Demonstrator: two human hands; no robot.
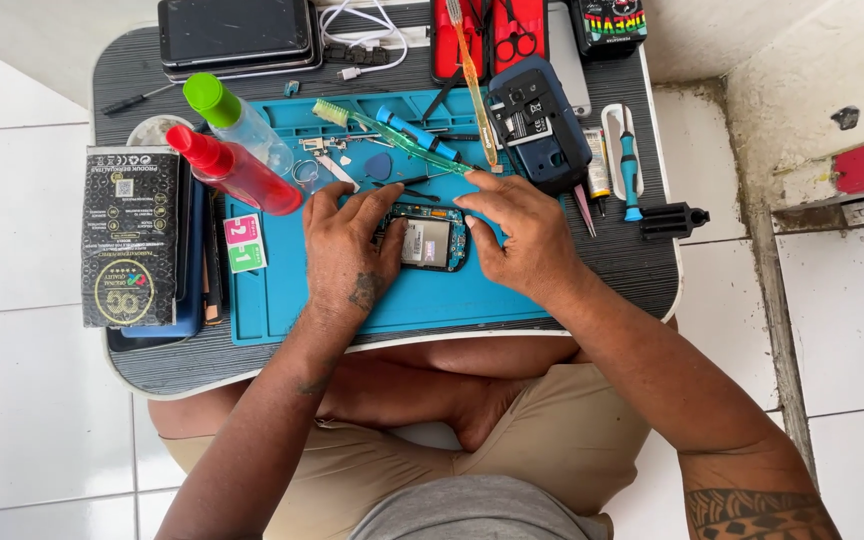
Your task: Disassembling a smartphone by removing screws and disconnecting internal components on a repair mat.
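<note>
— What are your hands doing?
— My left hand (349,250) and right hand (522,237) are gripping the phone board (428,238) on the blue mat (422,300).
— Bottles?
— Two are lying at the mat's upper left corner: one holding red liquid (237,170), one clear (242,125).

Bright, even daylight fills the view, and the white floor tiles (12,210) left of the blue mat (422,300) are close to washed out. Shadows are soft and short: a faint one lies under the hands on the mat. Above the mat, the dark tablet (235,30) shows a dull sheen. Focus is sharp throughout, with slight bending toward the edges.
</note>
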